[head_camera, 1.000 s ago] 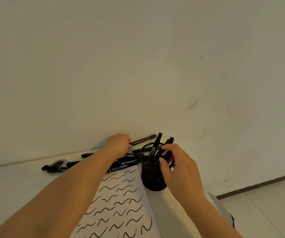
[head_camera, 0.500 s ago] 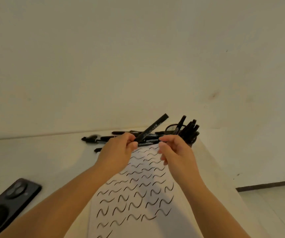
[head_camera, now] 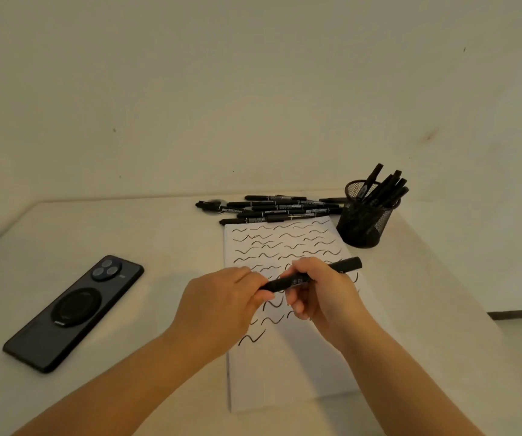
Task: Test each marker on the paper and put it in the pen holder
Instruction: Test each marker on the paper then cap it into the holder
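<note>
Two bare forearms reach in from the bottom edge and meet over a white sheet of paper [head_camera: 288,366] on a pale table [head_camera: 165,247]. Both hands grip one black marker [head_camera: 311,275], held clear of the sheet and tilted, its right end higher and farther away. The left hand [head_camera: 222,305] is curled closed around the marker's lower left end, which is hidden inside its fingers. The right hand [head_camera: 319,294] is closed on the barrel just beside it — thumb and fingertips pinching the printed middle section — while the marker's far end juts out past the knuckles toward the upper right. Whether the cap is on or off cannot be told.

The near part of the paper is blank; from the hands outward it is covered in rows of short black wavy strokes. To the left, well apart from the hands, a dark phone [head_camera: 74,313] lies face down on the table, camera cluster at its far end.

Beyond the paper's far edge, a pile of black markers [head_camera: 272,209] lies flat, mostly lengthwise along that edge. At the sheet's far right corner stands a black mesh pen holder [head_camera: 363,221] — upright, with several black markers leaning out of it to the right. A plain off-white wall [head_camera: 253,89] rises behind the table.
</note>
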Demonstrator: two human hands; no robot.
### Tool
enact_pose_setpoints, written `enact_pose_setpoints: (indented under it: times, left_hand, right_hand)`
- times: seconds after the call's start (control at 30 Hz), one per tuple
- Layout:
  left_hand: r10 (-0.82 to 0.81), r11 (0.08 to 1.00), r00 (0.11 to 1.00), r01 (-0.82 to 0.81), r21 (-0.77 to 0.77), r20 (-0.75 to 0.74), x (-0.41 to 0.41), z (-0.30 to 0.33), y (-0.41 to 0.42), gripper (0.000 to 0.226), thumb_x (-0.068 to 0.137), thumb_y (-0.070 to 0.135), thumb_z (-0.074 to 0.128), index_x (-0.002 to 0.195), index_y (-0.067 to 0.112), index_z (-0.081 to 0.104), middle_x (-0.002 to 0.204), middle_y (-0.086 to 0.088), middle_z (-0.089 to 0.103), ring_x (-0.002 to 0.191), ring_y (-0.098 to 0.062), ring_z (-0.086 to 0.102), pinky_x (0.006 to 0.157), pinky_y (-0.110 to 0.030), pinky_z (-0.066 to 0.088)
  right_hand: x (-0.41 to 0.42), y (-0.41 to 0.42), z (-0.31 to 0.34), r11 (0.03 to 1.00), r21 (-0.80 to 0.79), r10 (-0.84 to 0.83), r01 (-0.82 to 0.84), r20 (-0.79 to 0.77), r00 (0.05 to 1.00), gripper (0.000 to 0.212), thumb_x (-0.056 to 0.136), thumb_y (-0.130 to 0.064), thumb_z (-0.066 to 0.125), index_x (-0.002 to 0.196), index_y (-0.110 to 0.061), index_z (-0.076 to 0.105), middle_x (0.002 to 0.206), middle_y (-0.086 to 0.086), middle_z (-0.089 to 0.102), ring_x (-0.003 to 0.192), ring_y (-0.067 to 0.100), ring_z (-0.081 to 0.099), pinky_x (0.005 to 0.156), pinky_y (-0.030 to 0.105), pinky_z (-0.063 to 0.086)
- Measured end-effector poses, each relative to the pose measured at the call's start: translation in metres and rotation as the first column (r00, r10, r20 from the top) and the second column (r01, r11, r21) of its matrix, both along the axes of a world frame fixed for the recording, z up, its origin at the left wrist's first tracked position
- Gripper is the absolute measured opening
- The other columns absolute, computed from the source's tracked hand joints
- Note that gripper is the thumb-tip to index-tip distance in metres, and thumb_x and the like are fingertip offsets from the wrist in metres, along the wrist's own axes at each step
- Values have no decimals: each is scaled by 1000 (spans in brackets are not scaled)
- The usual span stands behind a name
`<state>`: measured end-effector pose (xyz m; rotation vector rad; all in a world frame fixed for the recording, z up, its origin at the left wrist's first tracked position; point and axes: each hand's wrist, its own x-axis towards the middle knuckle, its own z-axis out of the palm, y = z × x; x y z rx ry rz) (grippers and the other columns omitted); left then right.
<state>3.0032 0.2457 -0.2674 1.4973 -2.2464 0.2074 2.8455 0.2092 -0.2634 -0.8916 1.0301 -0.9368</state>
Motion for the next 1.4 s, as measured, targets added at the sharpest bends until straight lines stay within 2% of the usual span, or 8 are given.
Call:
enact_pose_setpoints:
  times: [0.13, 0.33, 0.5, 0.6, 0.7, 0.9, 1.07, 1.4]
  left_hand:
    - [11, 974, 986, 27, 223, -167, 1, -3, 13, 31, 95, 40, 35, 83, 25, 59, 66, 12, 52, 62, -12, 51, 55, -27, 38]
    - [90, 795, 818, 284, 535, -568, 6, 8, 20, 37, 93, 25, 48, 59, 36, 55, 51, 14, 53, 47, -3, 47, 50, -14, 40]
    - [127, 632, 778, 414, 655, -615, 6, 7, 21, 38, 94, 22, 47, 59, 31, 59, 49, 12, 51, 47, -2, 47, 50, -15, 43]
    - [268, 546, 722, 431, 718, -638, 26, 4, 23, 38, 94, 22, 44, 61, 24, 61, 48, 11, 47, 46, -2, 42, 48, -16, 41]
    - [395, 613, 646, 345, 711, -654, 54, 2, 16, 35, 93, 25, 44, 63, 20, 62, 49, 9, 47, 48, -3, 42, 48, -16, 41]
    - [218, 894, 817, 52, 445, -533, 32, -21, -5, 22, 94, 31, 43, 82, 26, 62, 73, 21, 69, 66, 2, 61, 66, -20, 49]
    - [161, 910, 879, 44, 413, -448, 22, -45, -5, 29, 91, 46, 35, 90, 35, 63, 90, 1, 67, 84, -13, 58, 78, -40, 46]
    - [172, 908, 835, 70, 412, -522, 22, -50, -6, 31, 86, 46, 35, 88, 36, 64, 89, 2, 69, 87, -13, 58, 79, -41, 46]
  right_hand:
    - [-3, 10, -5, 997, -79, -10, 8, -28, 1000, 44, 86, -11, 47, 46, -9, 65, 39, 11, 52, 29, 17, 37, 34, 20, 31]
    - [-8, 14, -6, 928, -359, 78, -96, -64, 995, 27, 73, -18, 51, 48, -14, 62, 39, 7, 50, 34, 18, 36, 36, 19, 31]
    - [-12, 16, -14, 828, -517, 210, -217, -74, 975, 20, 66, -21, 54, 50, -11, 61, 41, 1, 52, 35, 13, 41, 36, 16, 30]
    - [-33, 6, -14, 912, -397, -40, 104, 167, 985, 15, 56, -13, 51, 42, -11, 57, 42, 0, 46, 36, 12, 35, 39, 17, 19]
    - [-57, 0, -13, 867, -444, -229, 226, 48, 972, 23, 68, -10, 48, 46, -12, 55, 40, 0, 44, 33, 13, 34, 37, 17, 20]
    - [-22, 25, -37, 907, -394, -5, -147, -360, 933, 7, 79, -17, 67, 77, -24, 69, 60, -11, 64, 58, 1, 54, 54, 14, 42]
    - [-23, 32, -48, 880, -473, -213, -41, -470, 856, 24, 85, -20, 58, 61, -25, 61, 52, -7, 60, 49, 7, 51, 49, 19, 40]
    - [-22, 34, -51, 847, -521, -239, -108, -553, 798, 21, 82, -18, 59, 62, -21, 56, 46, -10, 51, 41, 4, 39, 41, 14, 30]
